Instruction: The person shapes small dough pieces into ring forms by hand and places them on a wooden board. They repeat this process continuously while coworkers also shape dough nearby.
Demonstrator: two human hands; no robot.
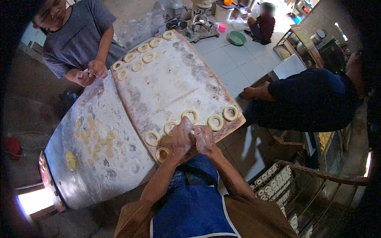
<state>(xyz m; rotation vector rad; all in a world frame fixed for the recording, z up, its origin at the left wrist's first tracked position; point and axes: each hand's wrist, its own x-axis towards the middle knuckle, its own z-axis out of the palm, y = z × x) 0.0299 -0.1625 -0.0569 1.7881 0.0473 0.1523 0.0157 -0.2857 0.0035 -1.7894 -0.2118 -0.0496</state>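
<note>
My left hand (182,138) and my right hand (203,139) are close together over the near edge of a floured wooden board (162,87). Between them shows a small pale bit of dough (193,132), mostly hidden by my closed fingers. Just beyond my left hand lies a dough ring (196,115). More rings lie nearby: one dough ring (152,145) to the left, another dough ring (215,129) to the right, and a dough ring (158,154) beside my left wrist. Several dough rings (149,62) line the board's far end.
Left of the board, a floured metal table (75,190) bears several small dough pieces (97,137) and a yellow lump (70,160). Across it stands a co-worker (79,39), hands together. Another person (309,99) is at the right. A rack (317,174) with ring-filled trays stands lower right.
</note>
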